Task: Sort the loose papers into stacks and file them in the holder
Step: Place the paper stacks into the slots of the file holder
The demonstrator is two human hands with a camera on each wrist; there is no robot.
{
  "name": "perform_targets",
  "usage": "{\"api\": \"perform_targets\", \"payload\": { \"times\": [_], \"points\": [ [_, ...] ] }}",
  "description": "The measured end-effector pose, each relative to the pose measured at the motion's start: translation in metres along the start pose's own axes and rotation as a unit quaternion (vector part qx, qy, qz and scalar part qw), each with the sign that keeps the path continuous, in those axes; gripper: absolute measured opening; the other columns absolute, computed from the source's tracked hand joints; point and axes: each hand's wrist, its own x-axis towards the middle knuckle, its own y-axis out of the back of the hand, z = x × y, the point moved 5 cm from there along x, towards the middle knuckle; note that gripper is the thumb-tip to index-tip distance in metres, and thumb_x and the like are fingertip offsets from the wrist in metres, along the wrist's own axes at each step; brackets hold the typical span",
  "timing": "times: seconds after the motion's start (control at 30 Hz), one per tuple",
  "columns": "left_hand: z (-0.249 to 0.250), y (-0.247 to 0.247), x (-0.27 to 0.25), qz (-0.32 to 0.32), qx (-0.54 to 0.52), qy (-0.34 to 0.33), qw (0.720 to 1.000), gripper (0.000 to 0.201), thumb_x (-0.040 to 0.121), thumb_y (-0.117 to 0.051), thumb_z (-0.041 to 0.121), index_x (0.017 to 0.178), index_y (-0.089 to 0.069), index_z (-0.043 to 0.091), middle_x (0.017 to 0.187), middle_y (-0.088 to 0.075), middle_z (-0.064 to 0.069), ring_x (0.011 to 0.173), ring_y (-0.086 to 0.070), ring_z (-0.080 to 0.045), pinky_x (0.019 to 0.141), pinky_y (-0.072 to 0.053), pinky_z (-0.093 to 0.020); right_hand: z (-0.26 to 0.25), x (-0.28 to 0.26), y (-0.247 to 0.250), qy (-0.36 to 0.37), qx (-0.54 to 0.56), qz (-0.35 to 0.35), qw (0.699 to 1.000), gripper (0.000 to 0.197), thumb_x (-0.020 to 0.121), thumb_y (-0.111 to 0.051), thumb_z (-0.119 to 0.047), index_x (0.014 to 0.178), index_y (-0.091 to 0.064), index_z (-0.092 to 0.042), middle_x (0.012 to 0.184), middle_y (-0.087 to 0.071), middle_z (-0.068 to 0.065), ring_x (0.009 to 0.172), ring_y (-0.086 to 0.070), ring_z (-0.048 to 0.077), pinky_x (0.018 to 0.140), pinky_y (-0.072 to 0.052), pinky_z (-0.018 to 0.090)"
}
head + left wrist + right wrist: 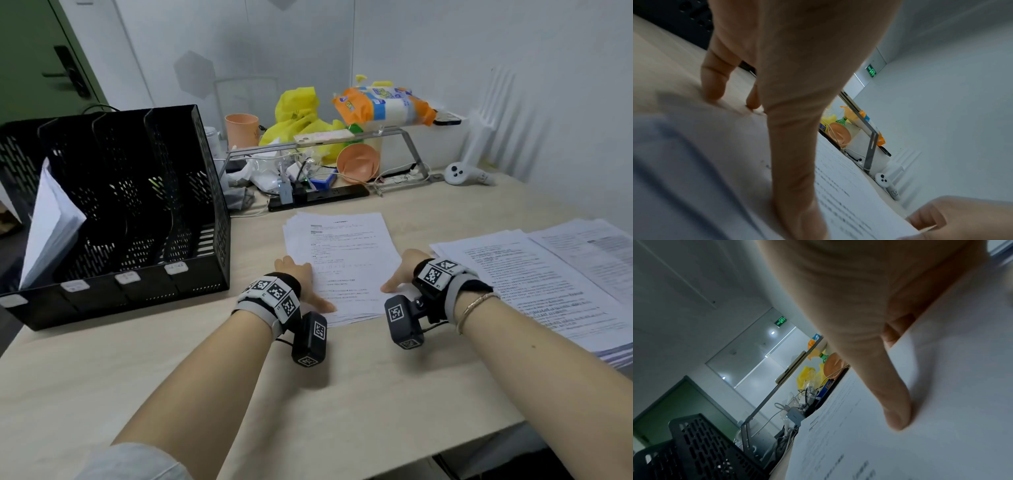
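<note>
A stack of printed papers (337,246) lies flat on the middle of the table. My left hand (306,286) holds its left edge, with the thumb (793,162) on the top sheet and the fingers down at the edge against the table. My right hand (399,272) pinches the right edge, with the thumb (890,394) on top and the fingers curled under the sheets. The black mesh file holder (137,205) stands to the left, with white papers (51,226) leaning in its leftmost slot. More printed papers (534,284) are spread out at the right.
Behind the stack lie a black power strip (318,197) and tangled cables. A metal riser (342,138) carries bags and phones, with an orange bowl (358,162) beneath and an orange cup (241,130) beside it. A white controller (459,173) lies at the back right.
</note>
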Motion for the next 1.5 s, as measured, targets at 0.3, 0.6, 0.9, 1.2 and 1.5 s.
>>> {"api": "perform_targets", "payload": {
  "times": [0.3, 0.6, 0.9, 1.2, 1.5],
  "points": [
    [-0.006, -0.007, 0.003, 0.013, -0.010, -0.024, 1.000, 0.097, 0.054, -0.068, 0.078, 0.126, -0.037, 0.020, 0.125, -0.034, -0.010, 0.120, -0.029, -0.029, 0.095, -0.038, -0.048, -0.004, -0.003, 0.005, 0.116, 0.181, 0.097, 0.972, 0.037, 0.081, -0.071, -0.021, 0.114, -0.064, -0.007, 0.114, -0.066, 0.009, 0.097, -0.061, 0.024, 0.077, -0.044, 0.027],
    [-0.016, -0.013, 0.001, 0.053, -0.061, -0.038, 0.996, 0.071, 0.080, -0.049, 0.069, 0.128, -0.039, 0.019, 0.136, -0.032, -0.014, 0.126, -0.027, -0.035, 0.102, -0.032, -0.048, -0.017, -0.031, 0.007, 0.203, 0.223, 0.105, 0.948, 0.032, 0.093, -0.049, -0.007, 0.124, -0.057, -0.004, 0.122, -0.061, 0.012, 0.107, -0.058, 0.027, 0.086, -0.045, 0.030],
    [-0.032, 0.019, -0.003, 0.137, -0.373, -0.014, 0.918, 0.075, 0.088, -0.043, 0.063, 0.135, -0.043, 0.004, 0.128, -0.059, -0.013, 0.112, -0.058, -0.031, 0.089, -0.047, -0.035, -0.015, -0.072, 0.031, 0.269, 0.351, 0.140, 0.886, 0.033, 0.094, -0.050, -0.005, 0.127, -0.054, -0.007, 0.115, -0.060, 0.004, 0.100, -0.058, 0.017, 0.082, -0.043, 0.025],
    [-0.026, 0.062, -0.039, 0.279, -0.499, -0.085, 0.816, 0.043, 0.084, -0.070, 0.023, 0.115, -0.043, 0.009, 0.114, -0.058, -0.002, 0.101, -0.057, -0.018, 0.081, -0.047, -0.030, -0.012, -0.088, 0.037, 0.307, 0.364, 0.213, 0.853, 0.027, 0.094, -0.050, -0.008, 0.121, -0.057, -0.010, 0.108, -0.061, -0.001, 0.098, -0.057, 0.015, 0.077, -0.044, 0.023],
    [-0.003, 0.066, -0.061, 0.243, -0.507, -0.174, 0.809, 0.026, 0.097, -0.050, 0.019, 0.118, -0.061, 0.008, 0.114, -0.066, -0.010, 0.106, -0.062, -0.027, 0.088, -0.053, -0.040, -0.018, -0.103, 0.026, 0.345, 0.348, 0.265, 0.831, 0.030, 0.094, -0.050, -0.006, 0.123, -0.055, -0.012, 0.102, -0.062, -0.006, 0.089, -0.059, -0.002, 0.070, -0.042, 0.001]
  ]
}}
